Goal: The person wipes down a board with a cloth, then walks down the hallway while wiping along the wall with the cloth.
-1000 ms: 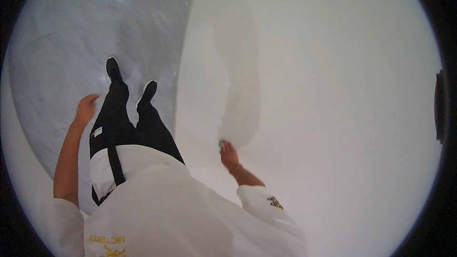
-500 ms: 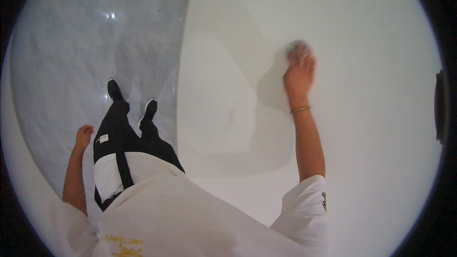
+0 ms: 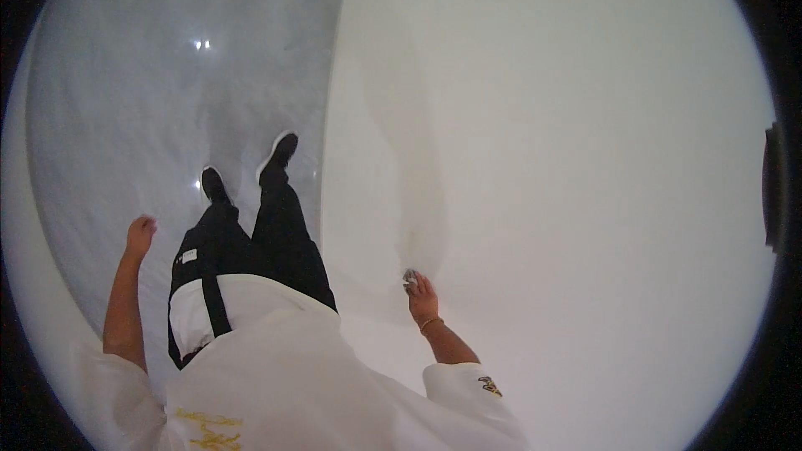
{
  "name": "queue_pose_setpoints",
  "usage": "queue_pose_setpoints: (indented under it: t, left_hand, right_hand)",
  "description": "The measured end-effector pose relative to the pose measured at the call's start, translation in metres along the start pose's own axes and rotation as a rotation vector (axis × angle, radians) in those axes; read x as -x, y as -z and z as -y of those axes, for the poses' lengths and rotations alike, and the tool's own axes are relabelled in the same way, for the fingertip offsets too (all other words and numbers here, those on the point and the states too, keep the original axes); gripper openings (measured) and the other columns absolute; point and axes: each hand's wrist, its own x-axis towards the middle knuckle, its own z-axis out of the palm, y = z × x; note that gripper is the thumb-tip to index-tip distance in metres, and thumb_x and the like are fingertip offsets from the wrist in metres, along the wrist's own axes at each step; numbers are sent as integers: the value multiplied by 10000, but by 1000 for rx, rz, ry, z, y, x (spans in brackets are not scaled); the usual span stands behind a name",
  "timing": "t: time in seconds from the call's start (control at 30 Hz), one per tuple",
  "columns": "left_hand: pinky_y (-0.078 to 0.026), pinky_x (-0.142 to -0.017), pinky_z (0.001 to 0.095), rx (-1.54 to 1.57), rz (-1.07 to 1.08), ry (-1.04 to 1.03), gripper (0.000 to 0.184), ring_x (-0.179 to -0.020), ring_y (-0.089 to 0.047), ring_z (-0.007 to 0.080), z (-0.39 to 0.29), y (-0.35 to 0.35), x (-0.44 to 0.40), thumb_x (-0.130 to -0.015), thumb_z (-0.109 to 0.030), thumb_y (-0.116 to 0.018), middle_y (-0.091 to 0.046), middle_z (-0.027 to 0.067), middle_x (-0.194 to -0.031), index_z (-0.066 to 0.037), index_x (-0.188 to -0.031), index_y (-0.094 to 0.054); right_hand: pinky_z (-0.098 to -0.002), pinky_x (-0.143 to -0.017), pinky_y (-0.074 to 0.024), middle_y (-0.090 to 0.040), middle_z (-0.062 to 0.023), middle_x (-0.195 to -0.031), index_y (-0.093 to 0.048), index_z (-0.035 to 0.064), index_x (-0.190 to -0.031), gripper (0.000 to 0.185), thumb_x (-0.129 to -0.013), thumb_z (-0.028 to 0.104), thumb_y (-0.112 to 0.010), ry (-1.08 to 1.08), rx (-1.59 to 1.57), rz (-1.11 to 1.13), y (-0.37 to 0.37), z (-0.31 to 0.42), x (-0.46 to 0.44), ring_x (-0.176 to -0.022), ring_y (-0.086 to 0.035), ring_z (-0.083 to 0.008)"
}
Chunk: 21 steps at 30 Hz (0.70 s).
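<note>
Wall [image 3: 585, 159], smooth off-white, fills the right; glossy grey floor [image 3: 125, 108], upper left. Bare left hand [image 3: 140, 235], left side, loosely curled, can't tell if empty. Bare right hand [image 3: 423, 299] is closed on a small mottled-grey wad [image 3: 409, 276], lower centre.

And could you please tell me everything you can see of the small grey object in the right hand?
The small grey object looks mottled, with darker and paler patches and an uneven outline; its material and parts are too small to make out. It sits at the fingers of the right hand, in front of the white wall; whether it touches the wall is unclear.
</note>
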Motion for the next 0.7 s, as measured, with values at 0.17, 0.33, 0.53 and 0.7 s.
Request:
queue_pose_setpoints:
  t: [0.17, 0.33, 0.53, 0.7]
  left_hand:
    - [-477, -654, 359, -144, 48, 262, 172, -694, -599, 281, 172, -33, 12, -808, -112, -528, -636, 159, -803, 21, -856, -626]
    - [-473, -666, 274, 595, -102, 154, 181, -696, -581, 144, 19, -38, 56, -851, -95, -488, -623, 74, -749, 15, -915, -618]
    - [-471, -731, 282, 431, -124, 70, 190, -767, -589, 154, -113, -55, 52, -886, -58, -462, -635, 83, -835, 4, -992, -608]
    - [-459, -786, 279, 443, -124, 98, 195, -844, -592, 170, -164, -41, -37, -907, -68, -467, -640, 91, -903, 2, -1029, -602]
  right_hand:
    - [-411, -1091, -258, -547, -92, -1220, -617, 42, -1101, 297, -875, 150, -458, 133, -24, 62, -3, 27, -62, -1263, -388, -268]
    - [-403, -1093, -237, -485, -105, -1307, -586, 26, -1164, 349, -905, 186, -418, 307, 159, -34, 34, -10, -169, -1253, -386, -302]
    - [-430, -1098, -207, -407, -184, -1370, -392, -23, -1330, 456, -936, 205, -355, 124, 574, -286, 301, -49, -352, -1255, -376, -329]
    - [-426, -1113, -171, -389, -96, -1409, -436, 8, -1314, 435, -965, 227, -295, -157, 763, -529, 487, -56, -523, -1310, -322, -311]
